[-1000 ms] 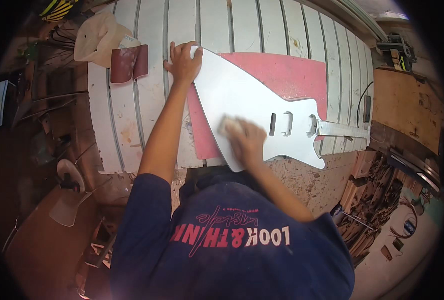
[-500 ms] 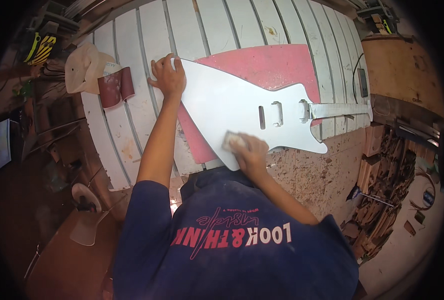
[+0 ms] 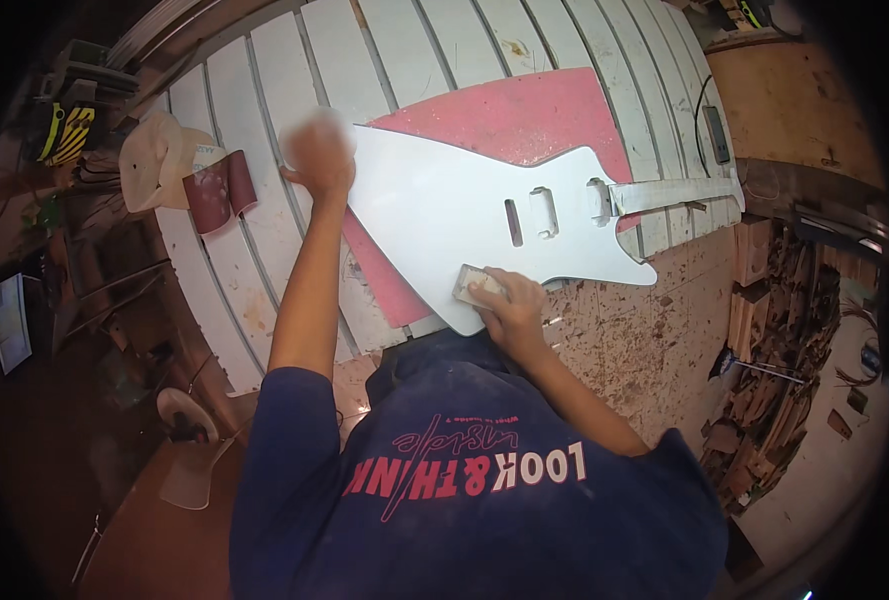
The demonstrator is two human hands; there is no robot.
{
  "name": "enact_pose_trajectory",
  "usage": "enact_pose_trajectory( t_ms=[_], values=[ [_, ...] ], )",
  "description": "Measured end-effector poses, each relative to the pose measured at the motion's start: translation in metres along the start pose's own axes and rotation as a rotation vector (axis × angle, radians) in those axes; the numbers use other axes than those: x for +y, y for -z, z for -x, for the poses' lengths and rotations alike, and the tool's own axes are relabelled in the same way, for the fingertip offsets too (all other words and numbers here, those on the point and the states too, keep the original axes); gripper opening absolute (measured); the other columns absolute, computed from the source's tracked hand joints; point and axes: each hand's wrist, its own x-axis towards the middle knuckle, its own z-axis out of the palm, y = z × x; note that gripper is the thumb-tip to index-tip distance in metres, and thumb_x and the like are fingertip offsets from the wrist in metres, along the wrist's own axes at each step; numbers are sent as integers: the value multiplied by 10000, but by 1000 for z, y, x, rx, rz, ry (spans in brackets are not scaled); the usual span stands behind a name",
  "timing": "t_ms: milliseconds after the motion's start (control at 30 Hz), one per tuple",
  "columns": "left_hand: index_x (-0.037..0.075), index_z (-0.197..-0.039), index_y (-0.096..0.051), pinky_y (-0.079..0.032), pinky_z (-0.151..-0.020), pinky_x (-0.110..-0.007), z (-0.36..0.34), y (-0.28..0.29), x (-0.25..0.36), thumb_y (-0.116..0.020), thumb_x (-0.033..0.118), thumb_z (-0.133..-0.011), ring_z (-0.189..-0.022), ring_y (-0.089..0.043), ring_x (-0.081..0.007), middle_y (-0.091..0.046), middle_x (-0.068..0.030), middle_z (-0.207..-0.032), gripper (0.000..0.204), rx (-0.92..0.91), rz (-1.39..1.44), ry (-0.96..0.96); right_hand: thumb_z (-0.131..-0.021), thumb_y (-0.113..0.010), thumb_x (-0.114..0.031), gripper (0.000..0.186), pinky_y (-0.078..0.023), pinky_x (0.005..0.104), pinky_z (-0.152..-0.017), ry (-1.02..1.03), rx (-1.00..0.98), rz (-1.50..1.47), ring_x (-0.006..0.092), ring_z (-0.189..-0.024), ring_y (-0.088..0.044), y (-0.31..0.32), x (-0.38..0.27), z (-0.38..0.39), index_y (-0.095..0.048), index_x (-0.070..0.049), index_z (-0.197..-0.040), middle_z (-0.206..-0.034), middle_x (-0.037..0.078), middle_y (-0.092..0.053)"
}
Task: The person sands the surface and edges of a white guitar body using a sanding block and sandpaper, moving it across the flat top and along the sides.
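Note:
A white electric guitar body (image 3: 444,200) with a neck joined at its right lies flat over a pink sheet (image 3: 524,110) on the slatted table. Its face has several cut-out cavities. At the body's near corner, my right hand (image 3: 516,310) grips a small pale sanding block (image 3: 474,287) between thumb and fingers, the block resting on the white surface. My left hand (image 3: 319,158) is at the upper left corner of the body. Its fingers are smeared, though the thumb sticks out to the left; whether it presses on the guitar is unclear.
Dark red sandpaper (image 3: 209,200) lies beside a cream cloth cap (image 3: 154,160) on the left of the slatted white table (image 3: 264,100). A dark power strip (image 3: 716,135) sits at its right end. Wood offcuts (image 3: 779,350) are stacked on the right.
My left hand has gone from clearly spread over the guitar's corner to blurred. The sanding block in my right hand now shows sharply, at nearly the same place. The whole view has shifted slightly.

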Motion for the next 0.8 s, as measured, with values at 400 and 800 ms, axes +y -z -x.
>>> enact_pose_trajectory(
  t_ms=[400,800],
  values=[
    [202,-1401,-609,-133,-1160,-795,-2,4,-1,-512,460,-1070,-1577,-243,-368,-506,-82,-1520,430,-41,16,38,-865,-780,-150,407,-372,523,-1069,-53,75,-7,348,-1244,-574,-1,7,-4,-763,-267,-1254,-1396,101,-642],
    [242,-1320,-670,-245,-1109,-753,-5,-9,-11,-525,496,-1034,-1404,-460,-311,-571,-82,-1362,409,102,-34,-11,-822,-813,-152,494,-363,518,-1068,-162,87,19,328,-1265,-571,2,11,-2,-744,-277,-1295,-1368,72,-645]
  ],
)
